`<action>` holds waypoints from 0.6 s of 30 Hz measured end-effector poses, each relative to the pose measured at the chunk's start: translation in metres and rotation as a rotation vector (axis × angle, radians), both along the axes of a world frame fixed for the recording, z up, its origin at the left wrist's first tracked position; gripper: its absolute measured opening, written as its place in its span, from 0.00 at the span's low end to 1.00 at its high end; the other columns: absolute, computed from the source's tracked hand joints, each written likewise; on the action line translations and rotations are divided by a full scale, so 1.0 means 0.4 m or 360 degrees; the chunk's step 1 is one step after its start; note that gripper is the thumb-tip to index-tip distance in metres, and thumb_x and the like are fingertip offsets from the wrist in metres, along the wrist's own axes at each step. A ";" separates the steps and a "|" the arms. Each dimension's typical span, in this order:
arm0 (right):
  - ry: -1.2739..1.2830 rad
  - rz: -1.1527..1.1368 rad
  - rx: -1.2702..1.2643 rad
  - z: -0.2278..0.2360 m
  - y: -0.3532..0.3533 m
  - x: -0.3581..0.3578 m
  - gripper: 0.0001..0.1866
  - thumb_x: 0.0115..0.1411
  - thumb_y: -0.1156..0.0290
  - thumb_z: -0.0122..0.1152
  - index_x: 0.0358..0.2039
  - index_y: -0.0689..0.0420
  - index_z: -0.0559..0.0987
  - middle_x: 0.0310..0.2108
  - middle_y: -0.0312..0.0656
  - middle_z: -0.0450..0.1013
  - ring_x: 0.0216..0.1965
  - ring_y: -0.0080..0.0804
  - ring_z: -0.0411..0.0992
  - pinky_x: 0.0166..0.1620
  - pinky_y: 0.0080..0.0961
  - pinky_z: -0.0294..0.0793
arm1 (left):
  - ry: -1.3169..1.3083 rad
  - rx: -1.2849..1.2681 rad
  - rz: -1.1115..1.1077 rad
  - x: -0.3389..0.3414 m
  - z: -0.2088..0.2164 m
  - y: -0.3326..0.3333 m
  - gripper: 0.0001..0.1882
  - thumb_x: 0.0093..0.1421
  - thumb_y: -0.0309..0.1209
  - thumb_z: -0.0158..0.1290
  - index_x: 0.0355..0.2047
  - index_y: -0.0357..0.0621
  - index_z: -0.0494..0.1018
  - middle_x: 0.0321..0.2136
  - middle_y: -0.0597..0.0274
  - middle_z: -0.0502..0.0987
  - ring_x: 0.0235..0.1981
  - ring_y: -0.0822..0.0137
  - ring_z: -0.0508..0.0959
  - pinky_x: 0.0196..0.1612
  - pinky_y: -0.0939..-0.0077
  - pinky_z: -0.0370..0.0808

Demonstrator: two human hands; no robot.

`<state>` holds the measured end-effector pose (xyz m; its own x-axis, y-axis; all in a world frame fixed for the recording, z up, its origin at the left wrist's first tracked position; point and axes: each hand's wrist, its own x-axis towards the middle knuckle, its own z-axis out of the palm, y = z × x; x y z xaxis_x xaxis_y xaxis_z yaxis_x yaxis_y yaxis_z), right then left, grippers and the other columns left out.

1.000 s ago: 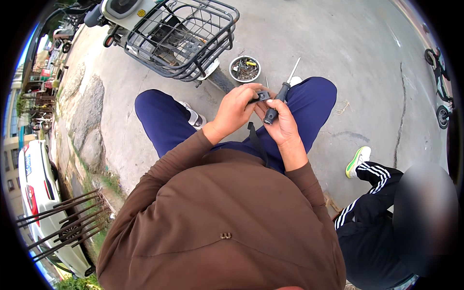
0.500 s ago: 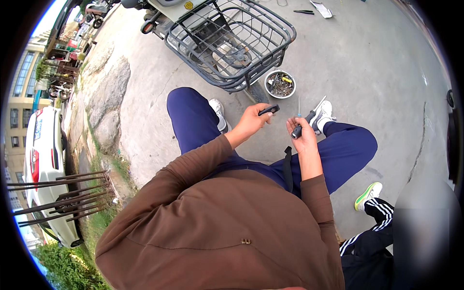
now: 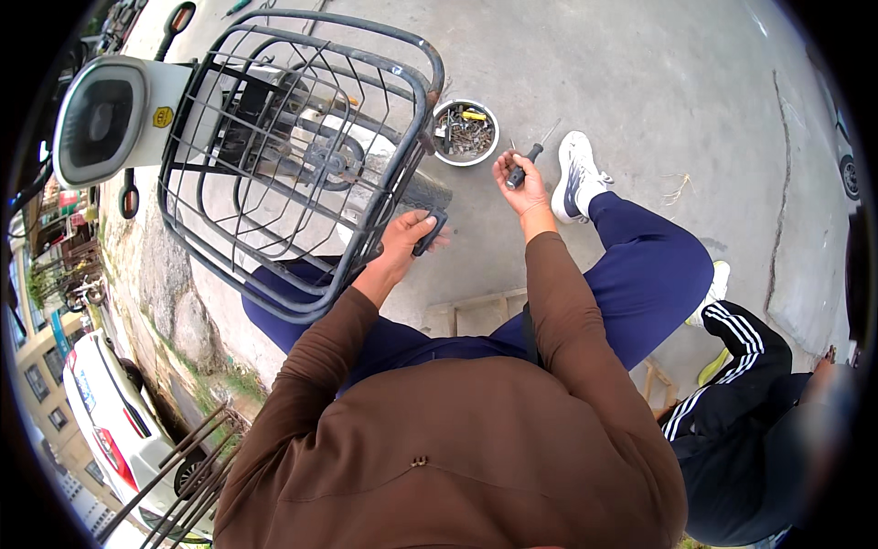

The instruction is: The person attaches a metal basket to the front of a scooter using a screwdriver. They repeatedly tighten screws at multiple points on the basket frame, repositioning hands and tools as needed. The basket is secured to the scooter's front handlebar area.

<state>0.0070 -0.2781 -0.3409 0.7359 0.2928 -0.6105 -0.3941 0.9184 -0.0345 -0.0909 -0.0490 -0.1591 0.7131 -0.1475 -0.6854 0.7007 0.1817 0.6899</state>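
My left hand [image 3: 399,245] is closed round a small black oblong part [image 3: 431,231], close to the near rim of the wire basket [image 3: 306,165]. What exactly this part is does not show clearly. In my right hand [image 3: 530,192], palm up, lies a dark-handled screwdriver [image 3: 524,170], its shaft pointing up and right. A second thin shaft tip shows by the fingers, but its handle is hidden. Just beyond both hands stands a white-rimmed metal bowl [image 3: 495,146] of small screws and loose hardware, with something yellow on top.
The basket sits on the front of a two-wheeler with a large headlight [image 3: 102,121]. A low wooden stool or frame [image 3: 476,313] shows between my legs. Another person in striped black trousers [image 3: 741,343] is at the right. A white car [image 3: 110,430] stands at the left.
The view has shifted, so the basket now appears larger and nearer my left arm. My left hand sits lower and closer to the basket; both hands keep what they hold.
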 end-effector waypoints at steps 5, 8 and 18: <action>0.0482 0.0661 -0.1211 -0.169 0.106 0.073 0.10 0.52 0.70 0.65 0.29 0.60 0.73 0.29 0.42 0.73 0.28 0.25 0.72 0.25 0.24 0.71 | 0.0223 -0.0046 -0.0100 -0.033 -0.027 -0.014 0.10 0.61 0.31 0.49 0.40 0.39 0.71 0.33 0.56 0.79 0.32 0.68 0.79 0.32 0.79 0.70; 0.0628 0.0741 -0.2053 -0.274 0.174 0.127 0.18 0.45 0.66 0.71 0.30 0.63 0.73 0.31 0.50 0.75 0.33 0.43 0.75 0.34 0.36 0.73 | 0.0352 -0.0038 -0.0263 -0.021 -0.037 -0.016 0.10 0.61 0.31 0.49 0.40 0.39 0.70 0.33 0.56 0.79 0.32 0.67 0.78 0.33 0.78 0.70; 0.0758 0.0538 -0.2004 -0.353 0.153 0.105 0.14 0.42 0.73 0.65 0.27 0.65 0.72 0.26 0.49 0.74 0.27 0.41 0.75 0.33 0.35 0.73 | 0.0407 0.0044 -0.0341 0.006 -0.030 -0.049 0.13 0.61 0.33 0.49 0.41 0.35 0.69 0.33 0.52 0.78 0.32 0.66 0.79 0.36 0.78 0.70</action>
